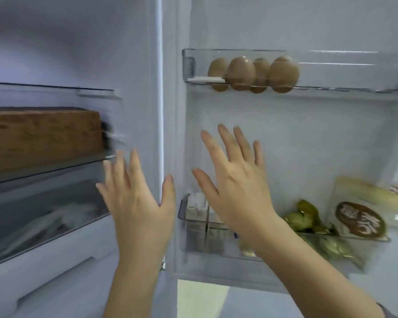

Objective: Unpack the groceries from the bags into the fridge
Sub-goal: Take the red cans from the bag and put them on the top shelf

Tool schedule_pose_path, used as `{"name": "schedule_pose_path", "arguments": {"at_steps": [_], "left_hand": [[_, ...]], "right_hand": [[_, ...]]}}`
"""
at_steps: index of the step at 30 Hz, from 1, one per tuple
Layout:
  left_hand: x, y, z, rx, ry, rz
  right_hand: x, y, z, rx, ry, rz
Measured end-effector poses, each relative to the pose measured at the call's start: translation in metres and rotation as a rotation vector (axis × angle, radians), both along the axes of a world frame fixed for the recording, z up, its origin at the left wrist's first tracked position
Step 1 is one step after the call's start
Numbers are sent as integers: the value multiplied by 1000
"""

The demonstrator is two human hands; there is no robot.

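**Open fridge (pixel 133 65), food on its shelves, nothing held**

The food sits in two places. On the door (pixel 308 145), four brown eggs (pixel 241 73) stand in a row in the upper door shelf (pixel 331 88), toward its left end. The lower door shelf (pixel 182 210) holds pale cartons (pixel 197 216) at its left end and green packets (pixel 308 216) further right. At its right end leans a pouch (pixel 361 219) with a brown oval label (the lettering is too blurred to read). Inside the main compartment, a brown block (pixel 44 136) lies on a glass shelf (pixel 55 167). Beneath it, a clear drawer (pixel 14 237) holds something white that is too blurred to name.

Both hands are raised with fingers straight and spread, backs toward the camera, gripping nothing, and they are apart from each other. The left hand (pixel 138 203) is in front of the compartment's right edge, just beside the end of the glass shelf. The right hand (pixel 237 180) is higher, in front of the door's inner panel and above the lower door shelf, and its wrist crosses the cartons in view. Whether either hand touches the fridge cannot be told.
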State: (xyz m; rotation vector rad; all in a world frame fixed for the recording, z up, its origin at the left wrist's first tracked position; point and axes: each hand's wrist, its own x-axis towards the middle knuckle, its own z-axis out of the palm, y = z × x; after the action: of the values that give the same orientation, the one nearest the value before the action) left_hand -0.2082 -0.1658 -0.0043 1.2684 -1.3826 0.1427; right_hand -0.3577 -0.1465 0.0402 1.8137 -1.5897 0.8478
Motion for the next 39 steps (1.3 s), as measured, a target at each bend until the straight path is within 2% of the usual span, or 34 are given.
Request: {"name": "schedule_pose_path", "arguments": {"at_steps": [4,11,18,29,39], "left_hand": [[-70,27,-18,86,5,-119],[-177,83,-47,142,-144,-280],[-275,137,-66,210,-277,-475],[-451,219,-93,287,-417,-1000],[-596,302,-105,271,-579,-1415]], "right_hand": [[-71,40,-23,93,-18,-149],[-176,120,-65,82,-142,-324],[-256,196,-98,176,-223,-516],[-383,326,-128,276,-396,-1001],[-462,429,-141,196,-499,-1394]]}}
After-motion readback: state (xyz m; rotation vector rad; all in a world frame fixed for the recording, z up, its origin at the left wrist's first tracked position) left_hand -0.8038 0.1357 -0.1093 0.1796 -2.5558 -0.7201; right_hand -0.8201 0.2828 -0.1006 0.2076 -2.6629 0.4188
